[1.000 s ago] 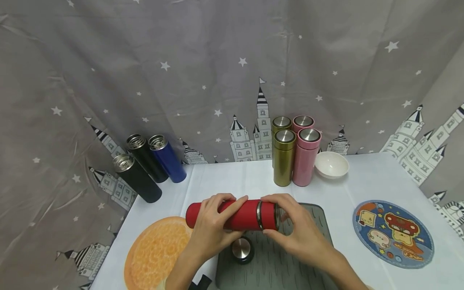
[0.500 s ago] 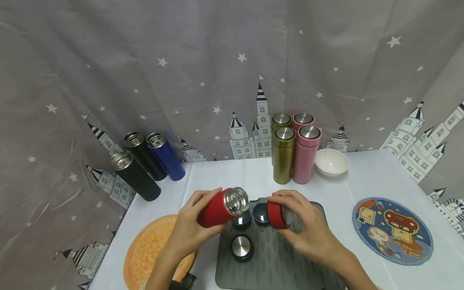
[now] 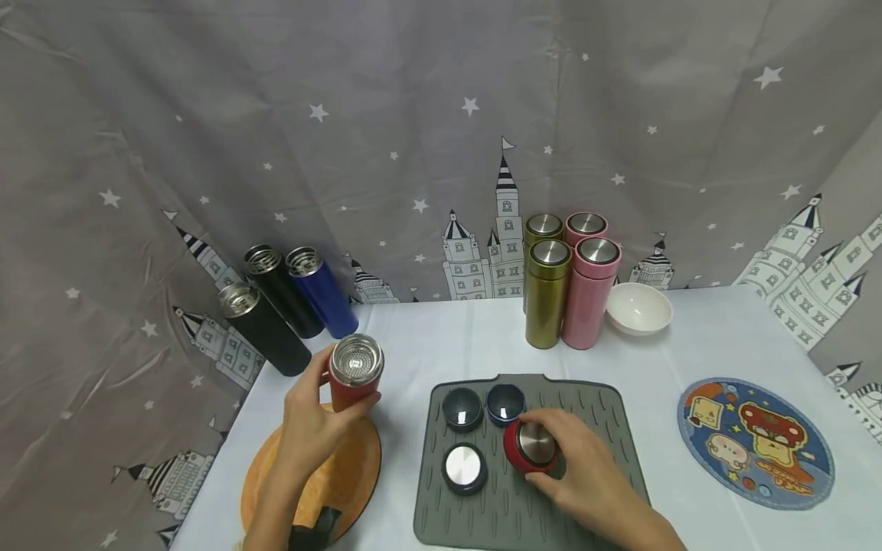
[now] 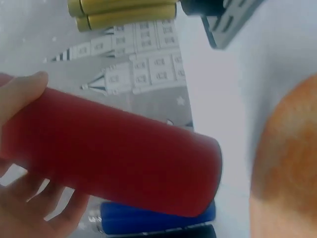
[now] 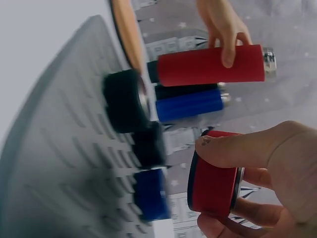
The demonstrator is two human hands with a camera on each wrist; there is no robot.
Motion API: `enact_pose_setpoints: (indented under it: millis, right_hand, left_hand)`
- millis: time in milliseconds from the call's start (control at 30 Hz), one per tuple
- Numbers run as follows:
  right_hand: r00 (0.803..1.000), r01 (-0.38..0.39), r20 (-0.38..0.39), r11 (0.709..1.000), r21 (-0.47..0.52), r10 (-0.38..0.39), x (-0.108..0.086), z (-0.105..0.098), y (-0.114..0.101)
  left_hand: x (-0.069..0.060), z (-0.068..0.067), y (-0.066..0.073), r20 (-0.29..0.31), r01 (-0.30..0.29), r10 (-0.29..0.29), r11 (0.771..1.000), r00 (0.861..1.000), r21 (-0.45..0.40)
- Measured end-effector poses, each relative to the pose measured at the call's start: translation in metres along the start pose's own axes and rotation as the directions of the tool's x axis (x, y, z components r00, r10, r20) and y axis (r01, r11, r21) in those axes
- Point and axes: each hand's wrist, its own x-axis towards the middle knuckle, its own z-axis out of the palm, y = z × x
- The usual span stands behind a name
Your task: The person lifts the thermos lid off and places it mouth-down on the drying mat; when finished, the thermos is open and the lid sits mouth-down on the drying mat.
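Observation:
My left hand (image 3: pixel 310 428) grips a red thermos bottle (image 4: pixel 124 148), its steel mouth uncovered and facing up toward the head camera. The bottle is held up over the table's left side. With thumb and fingers my right hand (image 3: pixel 586 471) holds the red lid (image 3: pixel 527 448), silver top up, over the grey ridged mat (image 3: pixel 475 520). In the right wrist view this lid is apart from the mat. Close by on the mat sit a dark lid (image 3: pixel 462 410), a dark blue lid (image 3: pixel 505 405) and a black lid with a silver top (image 3: pixel 465 468).
Lidless black bottles (image 3: pixel 269 333) and a blue bottle (image 3: pixel 324 298) stand at the back left. Gold bottles (image 3: pixel 546 306), pink bottles (image 3: pixel 587 306) and a white bowl (image 3: pixel 638 309) are at the back. An orange round mat (image 3: pixel 361 459) lies left, a cartoon mat (image 3: pixel 758 444) right.
The red lid came off the bottle. My left hand carried the bottle left and turned its mouth up; my right hand turned the lid silver side up and brought it lower over the mat.

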Motion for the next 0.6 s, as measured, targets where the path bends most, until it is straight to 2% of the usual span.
enact_pose_setpoints:
  millis: [167,300,367,467,600]
  right_hand:
    - [1.000,-0.013,0.028,1.000,-0.019,0.013,-0.009,0.010,0.006]
    - [0.998,-0.038,0.053,0.999,-0.026,0.040,-0.013,0.016,0.008]
    - [0.998,-0.036,0.052,0.999,-0.039,0.038,-0.015,0.019,0.009]
    - [0.999,-0.027,0.045,0.998,-0.061,0.030,-0.016,0.023,0.012]
    - [0.999,0.008,0.044,0.997,-0.083,-0.004,-0.016,0.029,0.015]
  left_hand:
    - [0.005,-0.004,-0.016,-0.054,0.100,-0.100,0.995,0.994,0.004]
    - [0.015,-0.007,-0.036,-0.103,0.173,-0.175,0.985,0.979,-0.026]
    - [0.021,-0.006,-0.046,-0.122,0.223,-0.230,0.972,0.965,-0.067]
    - [0.030,-0.003,-0.060,-0.154,0.295,-0.312,0.947,0.937,-0.127]
    - [0.039,0.000,-0.076,-0.208,0.335,-0.358,0.932,0.910,-0.141]
